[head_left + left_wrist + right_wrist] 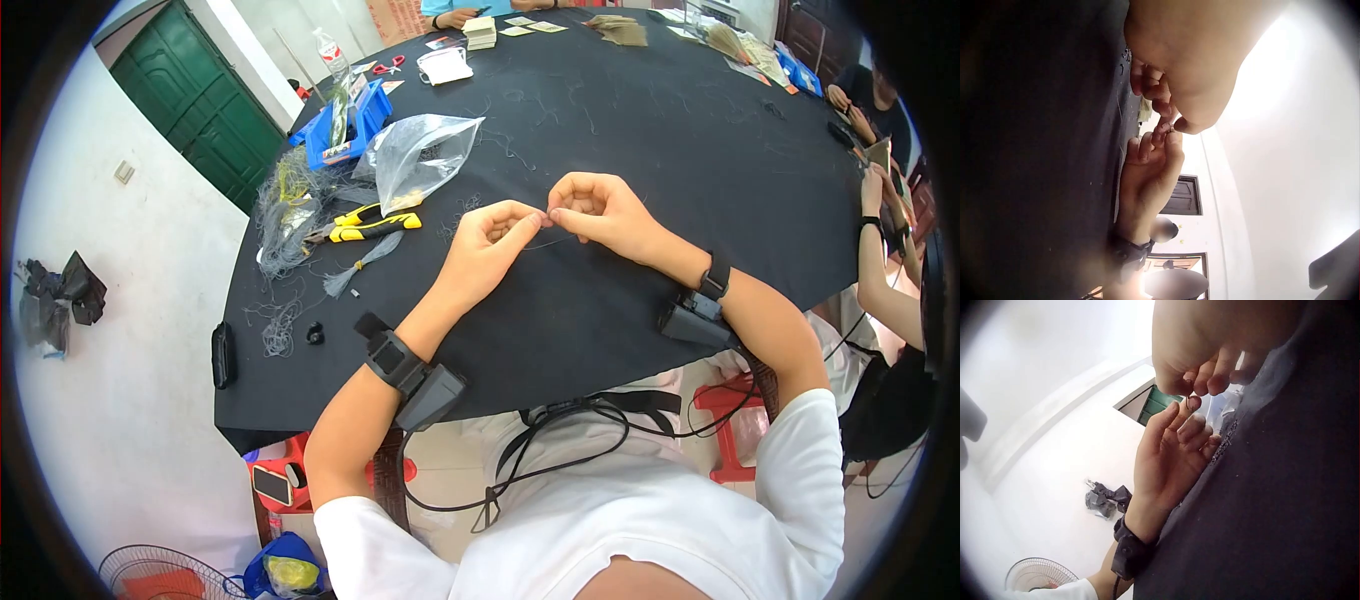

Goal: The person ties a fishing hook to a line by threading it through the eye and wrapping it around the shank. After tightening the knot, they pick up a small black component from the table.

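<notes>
Over the near part of the black-covered table, my left hand and right hand meet fingertip to fingertip. Both pinch a thin grey thread between thumb and forefinger, the other fingers curled in. A small dark curved piece, like a hook or a loop of the thread, shows between the fingertips in the right wrist view; I cannot tell which. In the left wrist view the left hand covers much of the pinch, and the right hand reaches in from below.
Yellow-black pliers, a tied thread bundle and tangled grey thread lie left of the hands. Beyond stand a clear plastic bag and a blue bin. Other people sit at the far and right edges, near stacks of cards.
</notes>
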The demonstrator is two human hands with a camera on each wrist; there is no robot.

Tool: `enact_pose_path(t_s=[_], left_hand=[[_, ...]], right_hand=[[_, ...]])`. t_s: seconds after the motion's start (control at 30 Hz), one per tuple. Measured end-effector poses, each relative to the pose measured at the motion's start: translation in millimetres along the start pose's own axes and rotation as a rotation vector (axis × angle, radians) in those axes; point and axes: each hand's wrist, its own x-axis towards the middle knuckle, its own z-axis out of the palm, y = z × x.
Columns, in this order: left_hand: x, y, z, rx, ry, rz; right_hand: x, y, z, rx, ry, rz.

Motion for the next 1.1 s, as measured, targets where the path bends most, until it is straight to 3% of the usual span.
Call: enact_pose_path(t_s=[1.1], left_hand=[[1.0,-5.2,2.3,-0.006,0.086,0.027]], right_hand=[[0.6,0.3,0.9,0.008,0.005,-0.03]])
